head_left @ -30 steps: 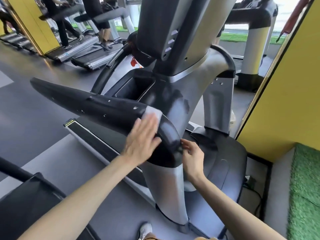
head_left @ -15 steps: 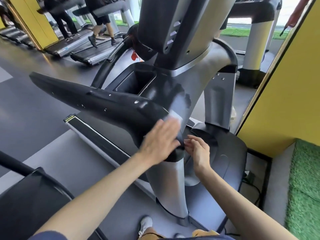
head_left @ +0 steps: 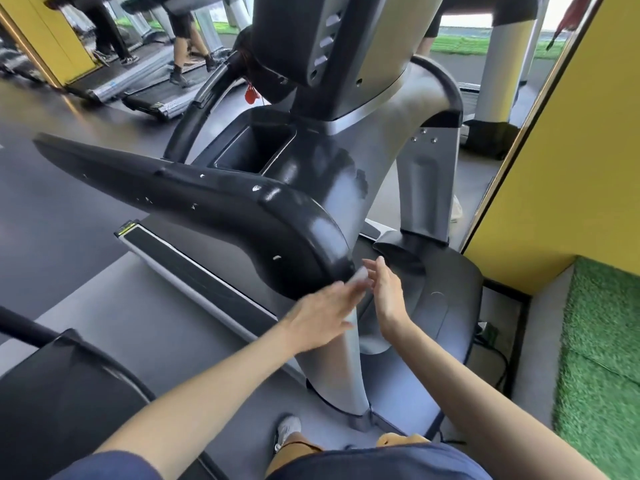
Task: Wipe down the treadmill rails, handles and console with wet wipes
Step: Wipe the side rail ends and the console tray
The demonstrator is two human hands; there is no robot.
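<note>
Two hands are brought together at the lower end of the black handrail's (head_left: 214,202) bend. The left hand (head_left: 322,308) is laid flat with its fingers stretched out, blurred, and a pale wet wipe (head_left: 360,276) is pressed under the fingertips against the rail's glossy, rounded plastic. The right hand (head_left: 388,294), at the wipe's 3 o'clock, is held open with straight fingers and nothing gripped; contact with the wipe cannot be told. White chips are scattered over the rail. A smooth, tapered silver upright (head_left: 346,368) is seen at the wipe's 6 o'clock.
</note>
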